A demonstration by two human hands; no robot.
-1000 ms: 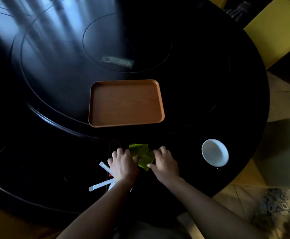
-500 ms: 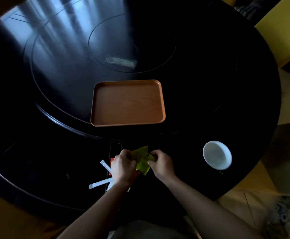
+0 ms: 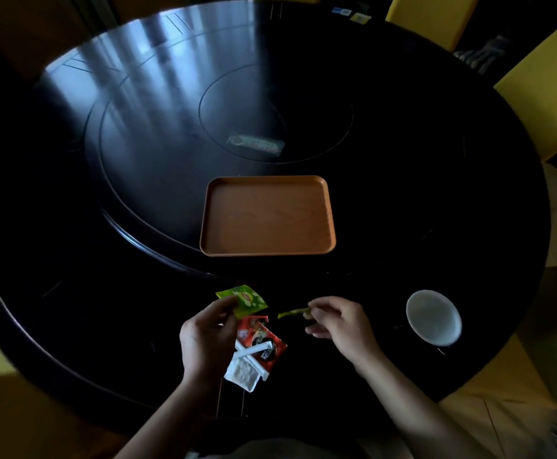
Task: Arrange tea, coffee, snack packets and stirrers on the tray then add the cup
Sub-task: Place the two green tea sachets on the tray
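An orange-brown tray sits bare on the black round table. Near the table's front edge, my left hand pinches a green tea packet by its corner, held face up. My right hand holds a second green packet edge-on, a short way to the right. Between the hands lie red coffee packets, a white stirrer across them, and a white sachet. A white cup stands to the right of my right hand.
A raised turntable ring carries the tray. A small clear-wrapped item lies near the table's centre. Yellow chairs stand around the far right side. Small packets lie at the table's far edge.
The two hands were together on the green packets; now they have pulled apart, each with one green packet. The red packets, stirrer and white sachet beneath are uncovered.
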